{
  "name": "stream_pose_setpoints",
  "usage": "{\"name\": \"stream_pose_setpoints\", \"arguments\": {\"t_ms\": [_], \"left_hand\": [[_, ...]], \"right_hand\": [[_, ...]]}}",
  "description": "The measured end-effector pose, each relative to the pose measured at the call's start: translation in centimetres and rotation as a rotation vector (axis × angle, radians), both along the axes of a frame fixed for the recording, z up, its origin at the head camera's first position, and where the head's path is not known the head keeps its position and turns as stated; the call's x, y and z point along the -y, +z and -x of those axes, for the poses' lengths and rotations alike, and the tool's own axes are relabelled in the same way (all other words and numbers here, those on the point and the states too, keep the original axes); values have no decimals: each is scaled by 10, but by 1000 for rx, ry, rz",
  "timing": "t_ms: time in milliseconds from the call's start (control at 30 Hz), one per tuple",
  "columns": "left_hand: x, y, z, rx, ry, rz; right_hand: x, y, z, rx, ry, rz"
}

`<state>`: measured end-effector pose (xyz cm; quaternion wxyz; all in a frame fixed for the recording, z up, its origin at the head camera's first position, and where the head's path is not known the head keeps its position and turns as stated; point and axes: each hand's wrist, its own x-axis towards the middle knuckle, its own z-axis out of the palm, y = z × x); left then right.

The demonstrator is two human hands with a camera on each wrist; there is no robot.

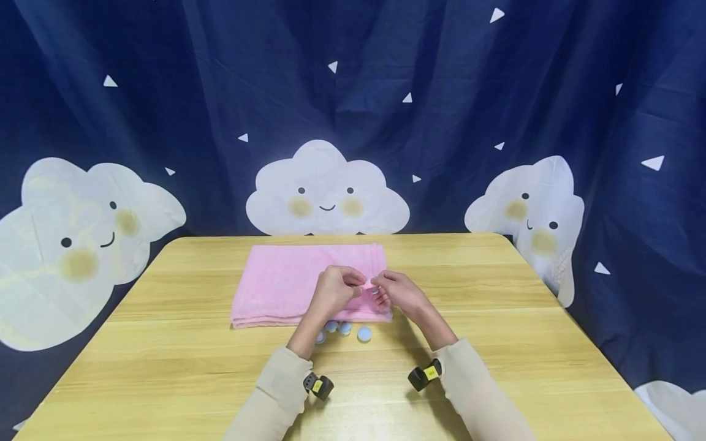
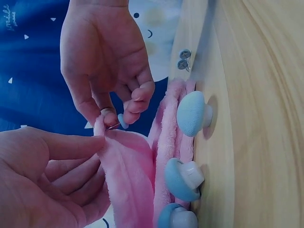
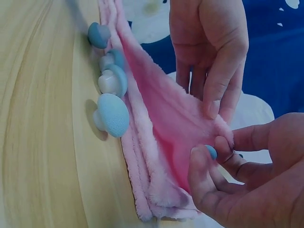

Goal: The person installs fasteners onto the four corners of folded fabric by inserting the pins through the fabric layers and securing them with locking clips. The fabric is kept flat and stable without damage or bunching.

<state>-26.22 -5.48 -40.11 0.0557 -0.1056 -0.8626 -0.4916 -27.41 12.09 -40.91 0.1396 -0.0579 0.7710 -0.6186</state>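
Note:
A folded pink fleece blanket [image 1: 287, 275] lies on the table, its near right corner lifted between both hands. My left hand [image 1: 335, 288] pinches the raised edge between thumb and fingers. Opposite it, my right hand [image 1: 401, 291] pinches the same edge at the corner. Among the right fingers sits a small light-blue-headed pin [image 3: 211, 152], right against the fabric; a thin metallic bit shows beside its head in the left wrist view. Close to the blanket's near side lie several light blue mushroom-shaped caps with white stems, one [image 1: 364, 334] a little to the right of the others.
The wooden table [image 1: 193, 373] extends to both sides and ends at a rounded far edge. Behind it hangs a dark blue curtain [image 1: 364, 37] with cloud faces. Both wrists wear black camera bands [image 1: 425, 375] over light sleeves.

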Motion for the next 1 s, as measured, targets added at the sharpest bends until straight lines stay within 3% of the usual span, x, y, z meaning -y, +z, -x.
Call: {"name": "stream_pose_setpoints", "arguments": {"t_ms": [300, 567, 1000], "left_hand": [[0, -1, 0, 3, 27, 76], [0, -3, 1, 8, 51, 77], [-2, -3, -1, -18, 68, 86]], "right_hand": [[1, -1, 0, -4, -32, -25], [4, -4, 0, -9, -67, 15], [7, -6, -1, 26, -57, 82]]}}
